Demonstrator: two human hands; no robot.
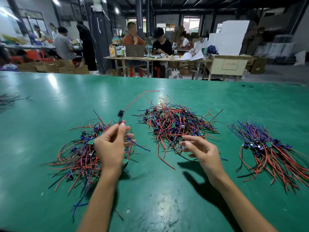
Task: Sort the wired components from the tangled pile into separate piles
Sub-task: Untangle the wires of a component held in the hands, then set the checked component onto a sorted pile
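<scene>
Three heaps lie on the green surface [167, 190], and the layout explains itself: the tangled pile [175, 124] sits in the middle, just beyond both hands, so either one can draw from it, while a sorted pile waits on each flank. The left pile [78, 153] is loose, its red, blue and black leads splayed toward the near edge; the right pile [270, 151] is tidier, its leads combed roughly one way, the small boards bunched at the far end. The left hand [111, 146] is raised above the left pile, thumb and fingertips pinching one wired component [120, 114] by its leads, so the little dark module stands up above the fingers and its long red wire [142, 96] arcs away, blurred, over the surface toward the far side. Held high like that, the piece hangs free of the heap beneath it, which looks like a way to keep its leads from snagging before it is laid down. A blue lead [140, 146] trails out from under the same hand. The wrist is bent back, forearm coming up from the near edge. The right hand [199, 149] holds nothing: palm turned inward, fingers loosely curved and spread, tips right at the near fringe of the tangled pile, seemingly poised for the next pick.
</scene>
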